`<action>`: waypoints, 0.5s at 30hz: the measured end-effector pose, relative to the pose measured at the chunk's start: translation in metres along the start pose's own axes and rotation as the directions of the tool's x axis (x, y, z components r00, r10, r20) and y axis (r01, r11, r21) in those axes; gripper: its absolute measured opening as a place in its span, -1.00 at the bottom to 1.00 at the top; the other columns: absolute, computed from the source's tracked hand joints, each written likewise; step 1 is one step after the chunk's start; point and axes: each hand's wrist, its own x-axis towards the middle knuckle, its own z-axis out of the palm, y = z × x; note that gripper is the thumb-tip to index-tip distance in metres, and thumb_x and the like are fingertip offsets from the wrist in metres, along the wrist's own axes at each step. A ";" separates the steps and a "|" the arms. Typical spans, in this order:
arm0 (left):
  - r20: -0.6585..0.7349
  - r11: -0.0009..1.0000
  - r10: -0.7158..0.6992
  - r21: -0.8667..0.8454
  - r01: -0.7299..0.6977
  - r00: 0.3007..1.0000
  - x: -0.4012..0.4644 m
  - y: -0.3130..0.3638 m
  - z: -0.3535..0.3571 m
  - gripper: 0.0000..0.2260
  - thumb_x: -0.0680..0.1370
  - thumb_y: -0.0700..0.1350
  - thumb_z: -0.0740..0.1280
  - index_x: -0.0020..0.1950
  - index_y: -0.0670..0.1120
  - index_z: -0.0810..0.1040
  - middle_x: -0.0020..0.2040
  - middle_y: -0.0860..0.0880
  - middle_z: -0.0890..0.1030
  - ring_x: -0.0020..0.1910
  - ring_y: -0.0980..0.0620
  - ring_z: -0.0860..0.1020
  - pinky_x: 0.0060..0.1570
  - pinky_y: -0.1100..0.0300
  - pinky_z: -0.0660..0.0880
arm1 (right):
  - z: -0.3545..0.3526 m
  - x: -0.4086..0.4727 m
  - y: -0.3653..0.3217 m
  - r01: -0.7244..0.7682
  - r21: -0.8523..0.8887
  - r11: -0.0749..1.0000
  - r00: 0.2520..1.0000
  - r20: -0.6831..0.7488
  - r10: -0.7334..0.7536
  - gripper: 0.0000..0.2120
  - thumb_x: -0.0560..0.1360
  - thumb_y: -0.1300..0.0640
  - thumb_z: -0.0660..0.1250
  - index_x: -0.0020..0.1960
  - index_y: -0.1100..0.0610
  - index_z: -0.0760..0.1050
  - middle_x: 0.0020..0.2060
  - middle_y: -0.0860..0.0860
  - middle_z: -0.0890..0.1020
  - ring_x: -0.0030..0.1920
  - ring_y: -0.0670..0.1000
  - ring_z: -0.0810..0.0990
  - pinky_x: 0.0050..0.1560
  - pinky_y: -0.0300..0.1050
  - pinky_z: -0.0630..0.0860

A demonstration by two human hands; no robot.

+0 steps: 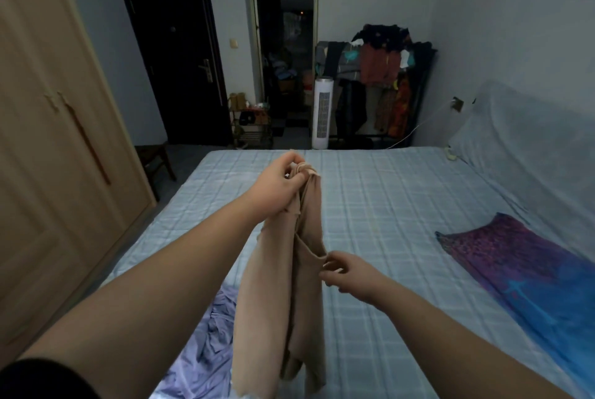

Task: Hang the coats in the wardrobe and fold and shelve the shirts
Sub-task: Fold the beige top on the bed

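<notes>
A beige shirt (277, 302) hangs in the air above the bed, bunched lengthwise. My left hand (277, 186) grips its gathered top end, raised over the middle of the bed. My right hand (346, 271) pinches a folded edge of the same shirt lower down on its right side. A lilac shirt (206, 344) lies crumpled on the bed's near left part, partly hidden behind the beige one. A purple and blue garment (515, 273) lies spread flat on the bed's right side. The light wooden wardrobe (54, 147) stands at the left with its doors closed.
The bed (380, 199) with a pale blue checked sheet fills the middle. A sofa under a cover (521, 147) runs along the right wall. Beyond the bed stand a white tower fan (322, 112), a loaded clothes rack (383, 83), a small shelf (251, 121) and a wooden stool (157, 160).
</notes>
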 end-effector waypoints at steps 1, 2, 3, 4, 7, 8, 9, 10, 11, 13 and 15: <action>-0.025 1.000 -0.016 -0.014 0.016 1.000 0.001 -0.002 0.000 -0.96 0.60 -0.02 0.31 0.00 0.04 0.50 -0.07 -0.16 0.61 -0.22 0.06 0.51 -0.21 0.16 0.43 | 0.002 0.004 -0.003 0.020 -0.001 1.000 0.999 -0.032 -0.020 -0.83 0.54 0.07 0.37 0.12 0.02 0.55 0.00 -0.05 0.66 -0.14 -0.13 0.66 -0.14 -0.23 0.54; -0.046 0.999 -0.034 -0.029 0.032 0.998 0.002 -0.005 -0.001 -0.95 0.60 -0.02 0.32 0.00 0.03 0.50 -0.07 -0.19 0.61 -0.21 0.05 0.51 -0.21 0.14 0.43 | 0.004 0.009 -0.005 0.041 0.007 0.999 0.997 -0.066 -0.040 -0.84 0.54 0.06 0.36 0.11 -0.03 0.56 -0.02 -0.07 0.67 -0.15 -0.16 0.65 -0.16 -0.25 0.55; -0.064 0.998 -0.049 -0.041 0.046 0.997 0.002 -0.007 -0.001 -0.94 0.60 -0.01 0.32 -0.01 0.03 0.50 -0.08 -0.19 0.60 -0.21 0.04 0.51 -0.19 0.12 0.44 | 0.006 0.015 -0.007 0.070 0.003 0.998 0.992 -0.104 -0.069 -0.83 0.53 0.05 0.36 0.11 -0.07 0.57 -0.03 -0.09 0.67 -0.14 -0.17 0.65 -0.12 -0.23 0.57; -0.078 0.997 -0.063 -0.048 0.059 0.995 0.002 -0.008 -0.002 -0.94 0.59 0.00 0.33 -0.03 0.04 0.49 -0.12 -0.18 0.59 -0.21 0.04 0.51 -0.17 0.10 0.45 | 0.008 0.023 -0.007 0.095 -0.026 0.995 0.985 -0.139 -0.098 -0.80 0.51 0.05 0.36 0.13 -0.09 0.58 -0.03 -0.11 0.68 -0.09 -0.15 0.65 -0.04 -0.16 0.58; -0.114 0.995 -0.097 -0.037 0.093 0.989 0.000 -0.013 -0.008 -0.92 0.59 0.00 0.34 -0.04 0.04 0.48 -0.19 -0.08 0.55 -0.24 0.06 0.49 -0.19 0.13 0.44 | 0.013 0.040 -0.012 0.119 -0.128 0.985 0.973 -0.184 -0.142 -0.75 0.47 0.05 0.31 0.10 -0.12 0.63 -0.01 -0.11 0.69 0.01 -0.06 0.63 0.01 -0.14 0.51; -0.129 0.995 -0.104 -0.014 0.104 0.986 -0.001 -0.015 -0.011 -0.92 0.59 -0.01 0.34 -0.03 0.02 0.48 -0.19 -0.07 0.55 -0.24 0.07 0.48 -0.21 0.17 0.43 | 0.012 0.043 -0.014 0.122 -0.096 0.988 0.966 -0.217 -0.140 -0.78 0.42 -0.02 0.30 0.01 -0.15 0.65 -0.07 -0.12 0.71 -0.02 -0.06 0.63 -0.03 -0.15 0.50; -0.149 0.993 -0.111 0.016 0.115 0.983 -0.002 -0.019 -0.016 -0.92 0.58 -0.03 0.35 -0.03 0.00 0.48 -0.19 -0.05 0.55 -0.24 0.07 0.48 -0.25 0.24 0.42 | 0.010 0.046 -0.015 0.136 -0.022 0.990 0.955 -0.265 -0.137 -0.79 0.35 -0.10 0.28 -0.10 -0.17 0.65 -0.14 -0.14 0.71 -0.07 -0.09 0.63 -0.06 -0.14 0.50; -0.170 0.991 -0.119 0.041 0.128 0.978 -0.004 -0.022 -0.021 -0.91 0.58 -0.05 0.36 -0.02 -0.02 0.49 -0.19 -0.05 0.55 -0.24 0.08 0.48 -0.31 0.31 0.41 | 0.005 0.051 -0.012 0.152 0.030 0.988 0.938 -0.319 -0.135 -0.80 0.32 -0.12 0.26 -0.16 -0.15 0.64 -0.21 -0.16 0.69 -0.12 -0.12 0.63 -0.09 -0.13 0.51; -0.197 0.988 -0.128 0.063 0.142 0.972 -0.005 -0.026 -0.028 -0.91 0.58 -0.08 0.37 0.00 -0.06 0.50 -0.17 -0.06 0.57 -0.24 0.08 0.48 -0.35 0.34 0.42 | 0.000 0.057 -0.009 0.186 0.048 0.981 0.917 -0.366 -0.156 -0.82 0.35 -0.07 0.26 -0.17 -0.10 0.63 -0.24 -0.16 0.68 -0.15 -0.12 0.62 -0.13 -0.12 0.50; -0.256 0.975 -0.151 0.120 0.187 0.955 -0.007 -0.034 -0.042 -0.92 0.58 -0.13 0.36 0.04 -0.10 0.54 -0.09 -0.09 0.61 -0.19 0.07 0.50 -0.25 0.27 0.45 | -0.014 0.070 -0.004 0.218 -0.021 0.976 0.880 -0.427 -0.206 -0.88 0.47 0.13 0.26 -0.16 0.03 0.58 -0.27 -0.12 0.64 -0.20 -0.02 0.58 -0.23 -0.12 0.37; -0.287 0.956 -0.146 0.205 0.209 0.947 -0.010 -0.044 -0.056 -0.90 0.56 -0.17 0.37 0.07 -0.08 0.59 -0.05 -0.06 0.63 -0.12 0.09 0.53 -0.14 0.31 0.45 | -0.031 0.085 -0.001 0.227 -0.103 0.968 0.841 -0.480 -0.248 -0.83 0.54 0.27 0.23 -0.19 0.08 0.48 -0.31 -0.05 0.55 -0.23 0.05 0.52 -0.25 -0.14 0.23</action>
